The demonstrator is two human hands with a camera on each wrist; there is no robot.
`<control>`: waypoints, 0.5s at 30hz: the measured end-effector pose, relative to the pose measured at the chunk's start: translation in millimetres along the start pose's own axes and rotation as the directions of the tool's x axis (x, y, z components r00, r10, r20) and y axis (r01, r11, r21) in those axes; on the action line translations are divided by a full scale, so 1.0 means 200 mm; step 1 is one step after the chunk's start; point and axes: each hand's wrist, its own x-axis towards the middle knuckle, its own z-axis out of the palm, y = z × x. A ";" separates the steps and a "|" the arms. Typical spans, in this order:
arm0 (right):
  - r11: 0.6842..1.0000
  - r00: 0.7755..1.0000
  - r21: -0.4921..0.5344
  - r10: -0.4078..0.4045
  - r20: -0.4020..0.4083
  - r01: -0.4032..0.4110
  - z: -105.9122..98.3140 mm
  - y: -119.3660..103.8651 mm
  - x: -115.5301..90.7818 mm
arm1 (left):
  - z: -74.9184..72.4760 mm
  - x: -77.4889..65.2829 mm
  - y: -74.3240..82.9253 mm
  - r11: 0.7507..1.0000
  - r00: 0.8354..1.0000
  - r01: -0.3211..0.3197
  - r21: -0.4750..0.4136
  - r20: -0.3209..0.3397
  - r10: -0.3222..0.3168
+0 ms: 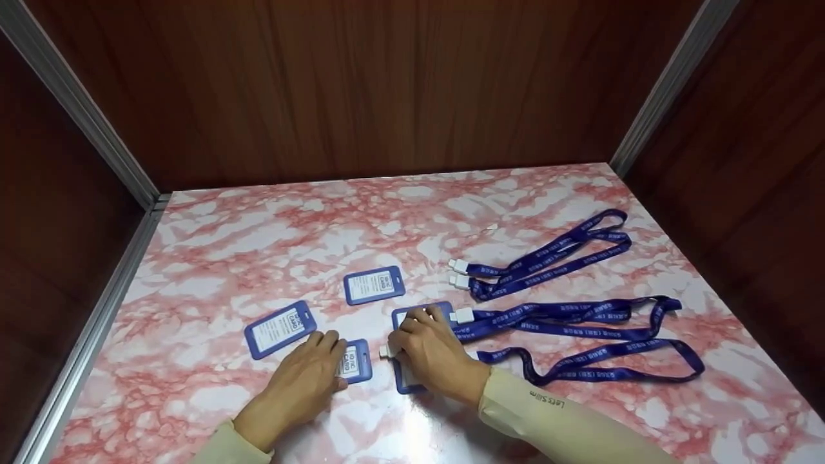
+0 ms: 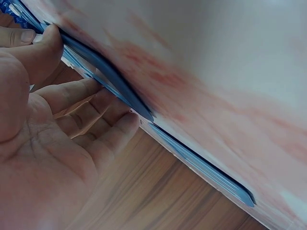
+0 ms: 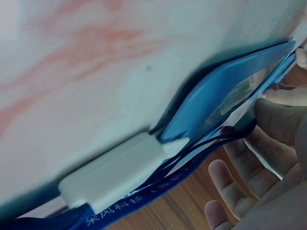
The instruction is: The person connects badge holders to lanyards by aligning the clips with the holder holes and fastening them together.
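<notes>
My left hand (image 1: 303, 377) grips a blue ID badge holder (image 1: 356, 362), thumb at its near edge and fingers over its far side. Much of that holder's left part is hidden by the hand. My right hand (image 1: 435, 351) pinches the end of a blue lanyard by its white clip (image 1: 385, 351), which points toward the left hand's holder. Beneath the right hand lies another badge holder (image 1: 441, 307), partly covered. At its upper right corner is the white clip (image 3: 115, 170) of a second lanyard (image 1: 567, 312). The pinched lanyard's strap (image 1: 619, 374) trails off to the right.
Two more badge holders (image 1: 280, 328) lie face up on the left and at the back, one of them the far holder (image 1: 374, 285). Two folded lanyards (image 1: 548, 261) rest at the back right. Brown wood-grain panels (image 1: 387, 90) wall in the marbled red-and-white table (image 1: 258, 225).
</notes>
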 end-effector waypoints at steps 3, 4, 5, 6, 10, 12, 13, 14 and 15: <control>1.000 1.000 0.003 0.008 0.019 -0.008 0.00 -0.01 0.00 | 0.00 0.00 0.00 1.000 1.000 0.002 -0.009 0.002 -0.002; 1.000 1.000 0.005 0.011 0.023 -0.011 0.00 -0.01 0.00 | 0.00 0.00 0.00 1.000 1.000 0.002 -0.008 0.002 -0.002; 1.000 1.000 0.007 0.013 0.026 -0.013 0.00 -0.01 0.00 | 0.00 0.00 0.00 1.000 1.000 0.002 -0.010 0.001 -0.002; 1.000 0.999 0.009 0.015 0.029 -0.015 0.00 -0.01 0.00 | 0.00 0.00 0.00 1.000 1.000 0.001 -0.012 -0.001 -0.001; 1.000 0.999 0.009 0.020 0.038 -0.021 0.00 -0.01 0.01 | 0.00 0.00 0.00 1.000 1.000 -0.002 -0.014 -0.011 0.002; 1.000 0.999 0.006 0.020 0.042 -0.021 0.00 -0.02 0.01 | -0.01 0.00 0.01 1.000 1.000 -0.002 -0.013 -0.013 0.002; 1.000 0.999 0.002 0.019 0.043 -0.019 0.00 -0.02 0.01 | 0.00 0.00 0.00 1.000 1.000 -0.003 -0.010 -0.015 0.002; 1.000 0.999 0.002 0.017 0.046 -0.017 0.00 -0.02 0.01 | 0.00 0.00 0.00 1.000 1.000 -0.002 -0.008 -0.016 0.002; 1.000 0.999 -0.005 0.014 0.048 -0.014 0.00 -0.02 0.01 | 0.00 0.00 0.00 1.000 1.000 -0.002 -0.007 -0.017 0.001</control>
